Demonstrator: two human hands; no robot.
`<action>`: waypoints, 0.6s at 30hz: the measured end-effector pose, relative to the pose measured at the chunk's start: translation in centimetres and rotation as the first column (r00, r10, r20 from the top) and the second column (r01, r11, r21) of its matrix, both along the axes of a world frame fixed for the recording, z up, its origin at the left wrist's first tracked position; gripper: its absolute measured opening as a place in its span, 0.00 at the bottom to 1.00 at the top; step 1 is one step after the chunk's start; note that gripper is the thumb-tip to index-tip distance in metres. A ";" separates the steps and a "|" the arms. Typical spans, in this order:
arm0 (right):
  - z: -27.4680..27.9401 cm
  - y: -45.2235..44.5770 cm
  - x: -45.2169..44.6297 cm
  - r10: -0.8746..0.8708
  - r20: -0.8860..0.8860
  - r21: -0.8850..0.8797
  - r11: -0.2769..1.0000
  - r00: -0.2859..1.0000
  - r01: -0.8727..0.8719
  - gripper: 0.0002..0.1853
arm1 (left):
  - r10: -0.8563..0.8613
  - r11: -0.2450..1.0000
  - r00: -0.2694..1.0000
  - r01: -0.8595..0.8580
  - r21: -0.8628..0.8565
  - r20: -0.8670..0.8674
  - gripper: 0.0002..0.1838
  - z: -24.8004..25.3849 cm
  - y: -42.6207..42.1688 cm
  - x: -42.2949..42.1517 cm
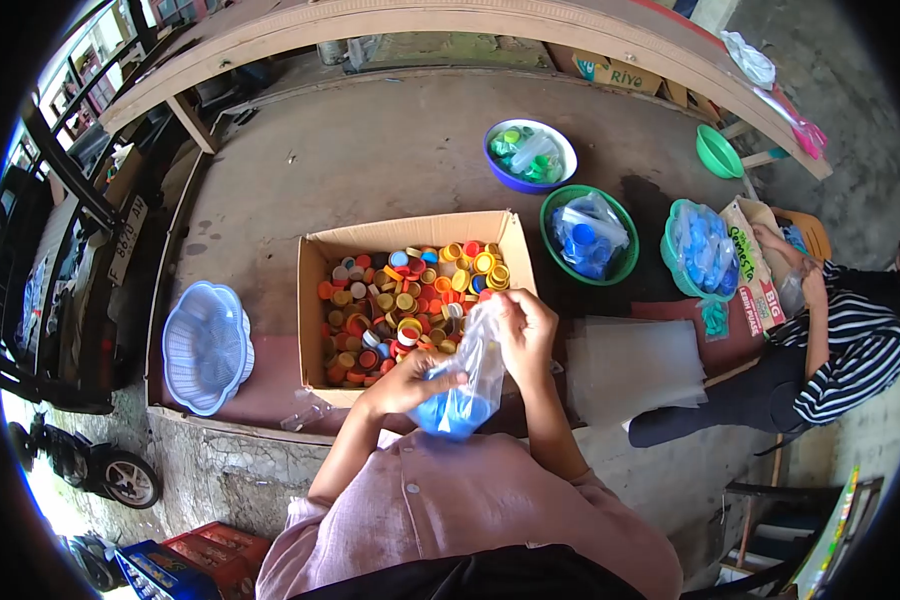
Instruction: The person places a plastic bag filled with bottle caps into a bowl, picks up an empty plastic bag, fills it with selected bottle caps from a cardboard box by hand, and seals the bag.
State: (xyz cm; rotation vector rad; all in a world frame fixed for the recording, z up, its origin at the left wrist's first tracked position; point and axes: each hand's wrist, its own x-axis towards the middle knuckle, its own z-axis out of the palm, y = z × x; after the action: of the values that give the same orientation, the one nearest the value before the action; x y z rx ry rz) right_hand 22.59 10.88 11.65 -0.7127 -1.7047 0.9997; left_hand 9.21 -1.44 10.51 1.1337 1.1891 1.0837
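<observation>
A clear plastic bag [478, 362] with blue contents at its bottom hangs between my hands, close to my chest. My left hand [410, 383] is closed around the bag's left side. At the bag's top edge, the fingers of my right hand [525, 328] are pinched together; something red shows at the fingertips, too small to name for sure. Just beyond both hands stands an open cardboard box [320, 300] full of loose bottle caps [407, 300], mostly red, yellow and orange, with some blue and white ones.
A pale blue plastic basket [207, 345] stands left of the box. To the right are a purple-rimmed bowl [520, 184], a green basin [625, 262] and a turquoise basin [675, 270] holding bagged items. Flat plastic sheets [630, 375] lie near a co-worker in a striped top [855, 335].
</observation>
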 end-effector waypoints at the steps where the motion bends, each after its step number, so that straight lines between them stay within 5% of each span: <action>1: -0.2 0.6 0.4 -0.035 -0.013 0.027 0.999 0.999 0.036 0.07 | -0.094 0.995 0.988 0.091 -0.030 -0.122 0.15 1.2 0.0 -0.2; 5: 0.7 1.7 3.0 -0.223 -0.069 0.122 0.966 0.972 0.230 0.08 | -0.152 0.984 0.947 0.117 -0.135 -0.284 0.19 1.8 -0.6 -1.2; 7: 0.4 2.0 4.3 -0.296 -0.058 0.181 0.936 0.954 0.301 0.09 | -0.125 0.991 0.872 0.128 -0.026 -0.473 0.21 2.0 -0.9 -1.2; 15: 1.0 2.2 6.9 -0.250 -0.178 0.281 0.914 0.952 0.293 0.10 | -0.234 0.972 0.834 0.203 -0.116 -0.500 0.21 3.7 -1.7 -1.1; 17: 3.1 2.0 7.4 0.131 0.068 0.029 0.991 0.989 -0.133 0.20 | -0.218 0.975 0.814 0.210 -0.078 -0.539 0.20 3.8 -1.9 -1.2; 18: 5.4 1.7 7.3 0.216 0.261 0.083 0.966 0.941 -0.245 0.31 | -0.241 0.969 0.757 0.221 -0.109 -0.607 0.19 4.2 -2.0 -1.1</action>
State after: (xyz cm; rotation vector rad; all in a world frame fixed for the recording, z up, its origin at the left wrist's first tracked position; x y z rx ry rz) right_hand 29.92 12.61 17.01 -0.5918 -2.0876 0.9940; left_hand 8.07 -3.47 14.67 1.6367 1.5046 0.4952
